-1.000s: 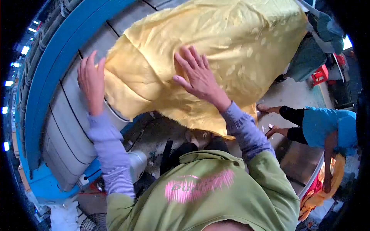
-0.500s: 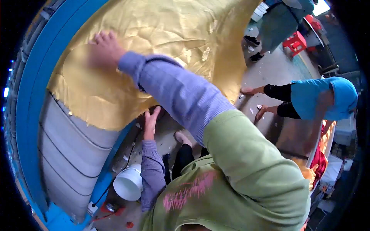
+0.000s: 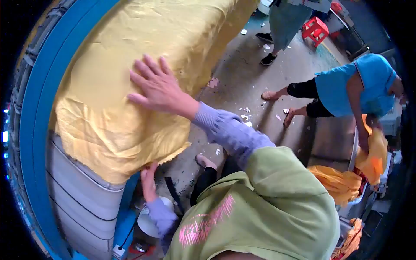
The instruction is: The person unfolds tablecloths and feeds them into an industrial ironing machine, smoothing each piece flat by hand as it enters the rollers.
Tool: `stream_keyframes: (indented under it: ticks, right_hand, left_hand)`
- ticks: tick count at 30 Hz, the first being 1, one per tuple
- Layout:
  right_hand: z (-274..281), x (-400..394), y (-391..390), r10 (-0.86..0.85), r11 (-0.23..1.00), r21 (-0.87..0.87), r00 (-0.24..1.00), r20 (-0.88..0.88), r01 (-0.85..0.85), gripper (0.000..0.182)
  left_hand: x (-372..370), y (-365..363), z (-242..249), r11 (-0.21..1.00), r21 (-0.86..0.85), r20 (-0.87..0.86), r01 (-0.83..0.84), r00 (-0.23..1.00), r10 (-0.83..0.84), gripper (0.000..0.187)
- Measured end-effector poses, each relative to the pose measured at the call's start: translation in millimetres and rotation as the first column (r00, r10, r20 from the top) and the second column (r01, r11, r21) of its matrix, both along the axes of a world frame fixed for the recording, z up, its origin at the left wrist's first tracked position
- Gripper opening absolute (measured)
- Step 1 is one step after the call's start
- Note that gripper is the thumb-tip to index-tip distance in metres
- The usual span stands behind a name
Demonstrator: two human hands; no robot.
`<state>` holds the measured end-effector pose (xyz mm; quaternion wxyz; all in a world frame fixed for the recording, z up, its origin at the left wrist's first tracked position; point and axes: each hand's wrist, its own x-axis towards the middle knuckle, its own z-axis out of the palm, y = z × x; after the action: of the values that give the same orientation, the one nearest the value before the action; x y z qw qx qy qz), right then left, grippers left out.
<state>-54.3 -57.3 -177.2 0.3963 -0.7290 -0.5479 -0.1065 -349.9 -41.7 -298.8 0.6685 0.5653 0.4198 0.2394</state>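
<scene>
Yellow cloth (image 3: 108, 134) lies over the far part of a grey bed (image 3: 82, 203), which bears its weight; the frayed near edge stops short of the bed's near end, and the right side overhangs toward the floor (image 3: 236, 93). The right hand (image 3: 157, 89) is spread, palm down, over the cloth, a posture suited to flattening without gathering folds. The left hand (image 3: 148, 183) is low at the near right edge, apparently to govern the overhang; whether its fingers pinch the fabric cannot be told. A blue frame (image 3: 34, 95) bounds the bed at left. A bucket (image 3: 148, 223) stands on the floor beside the left sleeve (image 3: 162, 216), apart from the cloth. At right, a co-worker (image 3: 340, 89) leans over orange fabric (image 3: 333, 180); a red stool (image 3: 315, 31) stands at far right.
</scene>
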Motion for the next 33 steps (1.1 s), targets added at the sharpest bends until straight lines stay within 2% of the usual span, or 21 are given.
stream_keyframes:
  ticks: [3, 5, 7, 8, 10, 12, 13, 14, 15, 16, 17, 18, 20, 21, 22, 23, 24, 26, 28, 29, 33]
  right_hand:
    - [-10.9, 3.7, 64.4, -0.071, 0.997, 0.039, 0.993, 0.098, 0.067, 0.069]
    - [-10.1, 7.1, 95.2, -0.071, 0.992, 0.119, 0.985, 0.159, 0.052, 0.067]
    - [7.6, 17.0, 100.9, 0.074, 0.997, 0.018, 0.991, 0.115, -0.077, 0.063]
    - [27.6, 13.5, 78.8, 0.176, 0.979, -0.089, 0.982, -0.065, -0.182, 0.055]
    - [-3.0, 2.9, 43.3, 0.181, 0.945, 0.297, 0.975, -0.128, -0.137, 0.044]
    - [-29.3, -5.3, -35.5, 0.067, 0.923, 0.380, 0.998, -0.017, -0.055, 0.035]
    - [-45.1, -10.3, -78.3, -0.004, 0.954, 0.298, 0.999, -0.032, 0.013, 0.039]
    - [-86.7, -17.4, -114.5, 0.009, 0.982, 0.185, 0.962, -0.274, 0.044, 0.042]
    - [-135.2, -21.7, -153.8, -0.040, 0.997, 0.035, 0.889, -0.457, 0.063, 0.045]
    - [-168.8, -34.7, -203.2, -0.189, 0.982, -0.134, 0.802, -0.567, 0.136, 0.046]
    - [-218.8, -39.9, -252.2, -0.328, 0.933, -0.329, 0.717, -0.615, 0.145, 0.049]
    - [-234.2, -45.5, -305.7, -0.479, 0.848, -0.523, 0.536, -0.695, 0.080, 0.053]
    - [-306.5, -56.0, -414.0, -0.789, 0.577, -0.811, 0.326, -0.520, 0.102, 0.056]
    - [-330.3, -62.4, -463.7, -0.838, 0.546, -0.789, 0.201, -0.508, 0.283, 0.053]
    - [-277.9, -46.1, -505.5, -0.819, 0.572, -0.818, -0.091, -0.566, -0.064, 0.048]
    - [-346.8, -62.3, -558.3, -0.932, 0.342, -0.830, 0.048, -0.359, 0.440, 0.043]
    - [-317.2, -53.6, -596.5, -0.872, 0.413, -0.849, -0.127, -0.473, 0.329, 0.052]
    - [-332.5, -71.9, -659.4, -0.850, 0.014, -0.691, -0.355, -0.388, 0.722, 0.069]
    - [-320.7, -69.4, -719.0, -0.832, -0.221, -0.654, -0.489, -0.260, 0.723, 0.084]
    - [-309.0, -71.3, -731.9, -0.838, -0.332, -0.528, -0.501, -0.216, 0.782, 0.084]
    - [-243.2, -62.5, -771.3, -0.795, -0.552, -0.175, -0.578, -0.182, 0.815, 0.079]
  left_hand:
    - [27.1, 16.9, -44.9, 0.985, -0.131, -0.102, -0.112, 0.990, 0.099, 0.056]
    - [33.0, 3.1, -31.4, 0.990, -0.094, -0.172, -0.104, 0.981, 0.086, 0.052]
    - [12.3, -13.4, -26.9, 0.987, -0.074, -0.158, -0.143, 0.979, 0.130, 0.050]
    - [-9.5, -15.9, -16.3, 0.986, -0.006, -0.217, -0.167, 0.963, 0.162, 0.048]
    - [-30.0, -21.4, 42.6, 0.963, 0.146, -0.331, -0.228, 0.906, 0.264, 0.042]
    - [-61.1, -16.6, 66.0, 0.911, 0.337, -0.387, -0.236, 0.848, 0.363, 0.037]
    - [-65.8, -11.4, 68.9, 0.850, 0.447, -0.268, -0.279, 0.865, 0.424, 0.035]
    - [-70.2, -6.1, 71.9, 0.774, 0.548, -0.149, -0.316, 0.874, 0.462, 0.033]
    - [-57.7, -12.5, 88.2, 0.657, 0.612, 0.108, -0.440, 0.869, 0.482, 0.031]
    - [-52.0, -16.1, 102.7, 0.636, 0.621, 0.104, -0.458, 0.853, 0.512, 0.032]
    - [-43.2, -19.1, 114.9, 0.616, 0.629, 0.101, -0.474, 0.835, 0.540, 0.032]
    - [-36.5, -22.3, 118.6, 0.621, 0.642, 0.063, -0.451, 0.837, 0.543, 0.032]
    - [-16.7, -24.2, 112.1, 0.797, 0.532, -0.002, -0.285, 0.941, 0.337, 0.032]
    - [-1.5, -26.4, 107.5, 0.863, 0.470, -0.019, -0.188, 0.975, 0.223, 0.032]
    - [19.5, -32.2, 100.9, 0.898, 0.438, -0.019, -0.045, 0.998, 0.060, 0.031]
    - [42.2, -44.4, 100.5, 0.921, 0.378, -0.066, 0.095, 0.995, -0.075, 0.030]
    - [64.6, -53.7, 96.3, 0.917, 0.360, -0.117, 0.171, 0.984, -0.137, 0.029]
    - [103.2, -75.2, 91.2, 0.905, 0.294, -0.170, 0.308, 0.948, -0.268, 0.027]
    - [130.1, -94.4, 91.7, 0.851, 0.268, -0.208, 0.451, 0.890, -0.406, 0.024]
    - [141.3, -105.3, 94.9, 0.831, 0.262, -0.207, 0.490, 0.870, -0.448, 0.023]
    - [162.9, -128.8, 88.8, 0.770, 0.224, -0.252, 0.597, 0.799, -0.546, 0.026]
